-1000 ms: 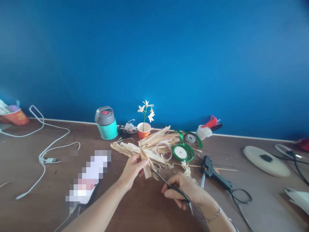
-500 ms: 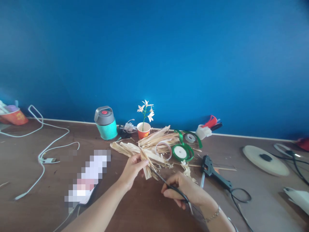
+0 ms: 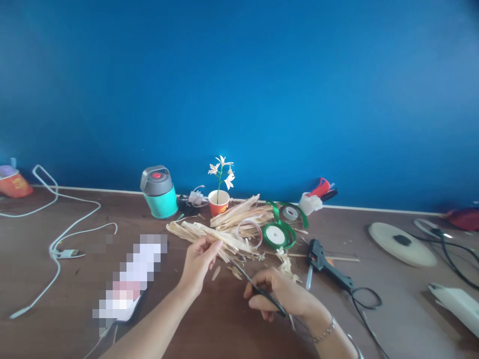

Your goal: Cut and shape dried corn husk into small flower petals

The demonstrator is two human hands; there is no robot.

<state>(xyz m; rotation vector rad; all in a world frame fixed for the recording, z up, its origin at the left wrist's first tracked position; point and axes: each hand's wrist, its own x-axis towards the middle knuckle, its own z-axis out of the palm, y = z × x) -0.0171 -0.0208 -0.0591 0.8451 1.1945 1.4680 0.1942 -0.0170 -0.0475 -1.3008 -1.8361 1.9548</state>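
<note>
My left hand [image 3: 199,262] is closed, thumb and fingers pinching a piece of dried corn husk [image 3: 223,253] above the table. Most of that piece is hidden behind the fingers. In my right hand [image 3: 279,291] is a pair of dark scissors [image 3: 245,275], the blades pointing up and left to the held husk. My fingers partly cover the handles. Small cut husk pieces [image 3: 235,272] lie on the table just under the blades. Behind both hands spreads a pile of pale corn husks [image 3: 243,212], with a roll of tape [image 3: 239,230] on it.
White flowers [image 3: 220,172] stand in a paper cup [image 3: 219,203] by the wall. Right of the husks lie a green ribbon spool [image 3: 275,235] and a glue gun [image 3: 329,267]. A teal flask [image 3: 161,202], white cables [image 3: 60,229] and a blurred-out phone [image 3: 130,279] are leftward.
The wide lower end of the husk piece below my left hand is gone from view, and small pieces now lie on the table. The whole view has shifted slightly.
</note>
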